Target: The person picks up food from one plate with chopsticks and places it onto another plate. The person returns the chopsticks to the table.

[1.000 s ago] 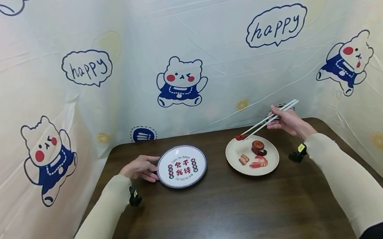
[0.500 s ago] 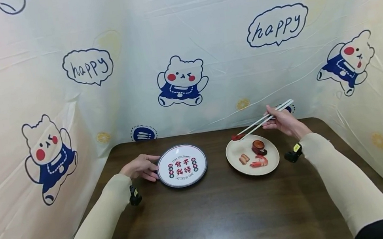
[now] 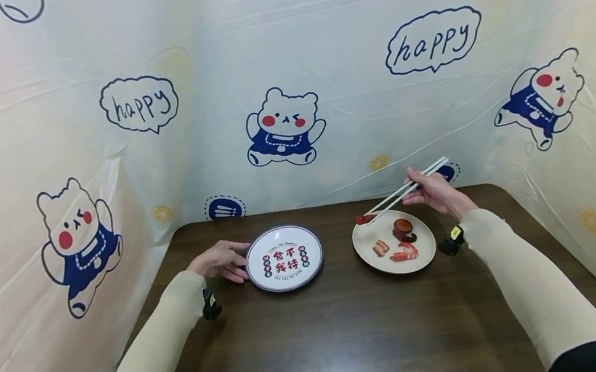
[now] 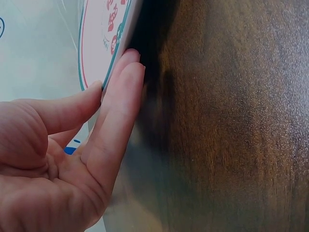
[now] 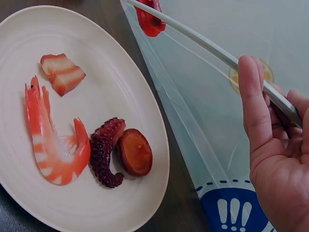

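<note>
My left hand (image 3: 220, 262) pinches the left edge of a white plate (image 3: 268, 242) with red characters and a dark rim. In the left wrist view, its thumb lies at the rim and the fingers support the underside. Two pale chopsticks (image 5: 203, 41) are held in my right hand (image 3: 435, 192). Their tips clamp a glossy dark-red food piece (image 5: 150, 21), raised near the far left edge of a cream plate (image 5: 111, 58). On that plate lie a shrimp (image 5: 39, 130), a striped pork-like slice (image 5: 63, 75), a purple octopus tentacle (image 5: 104, 150) and a brown mushroom cap (image 5: 136, 152).
Both plates are on a dark brown wooden table (image 3: 317, 345), side by side with a gap between them. A pale curtain (image 3: 280, 39) printed with cartoon bears surrounds the table at the back and sides.
My right hand has moved a little to the left, carrying the chopsticks and the red piece toward the cream plate's left edge. The left hand and both plates stay put.
</note>
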Demonstrator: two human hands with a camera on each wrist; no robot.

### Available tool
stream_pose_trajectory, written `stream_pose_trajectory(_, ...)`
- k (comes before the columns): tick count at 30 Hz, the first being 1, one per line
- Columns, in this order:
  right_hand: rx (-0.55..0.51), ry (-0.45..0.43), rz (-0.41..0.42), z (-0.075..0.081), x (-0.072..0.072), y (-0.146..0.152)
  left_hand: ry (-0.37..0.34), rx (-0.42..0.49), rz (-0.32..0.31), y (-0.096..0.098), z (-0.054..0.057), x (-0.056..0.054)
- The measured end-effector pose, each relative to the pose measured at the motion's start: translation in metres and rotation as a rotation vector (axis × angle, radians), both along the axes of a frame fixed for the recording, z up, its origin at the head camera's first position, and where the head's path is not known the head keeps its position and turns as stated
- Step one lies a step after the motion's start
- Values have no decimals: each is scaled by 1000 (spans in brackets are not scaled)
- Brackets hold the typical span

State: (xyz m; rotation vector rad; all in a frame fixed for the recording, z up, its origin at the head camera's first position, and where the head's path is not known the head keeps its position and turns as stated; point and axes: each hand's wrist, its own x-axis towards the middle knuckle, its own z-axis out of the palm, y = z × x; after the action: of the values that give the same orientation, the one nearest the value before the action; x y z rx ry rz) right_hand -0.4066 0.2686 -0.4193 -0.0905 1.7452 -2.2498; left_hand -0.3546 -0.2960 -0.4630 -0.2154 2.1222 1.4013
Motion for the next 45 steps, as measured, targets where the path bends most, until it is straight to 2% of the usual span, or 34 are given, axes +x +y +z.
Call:
stream_pose_trajectory(10,12,14,21,0,-1,-11,-2,-6,12,-1,-2,-2)
stream_pose_trajectory(20,-22,47,42,4,-1,-23,2,-3,1,-2,-2,-5)
stream_pose_trajectory(45,-8,60,58,-8,-6,-51,3,3,-6,-2,0,0)
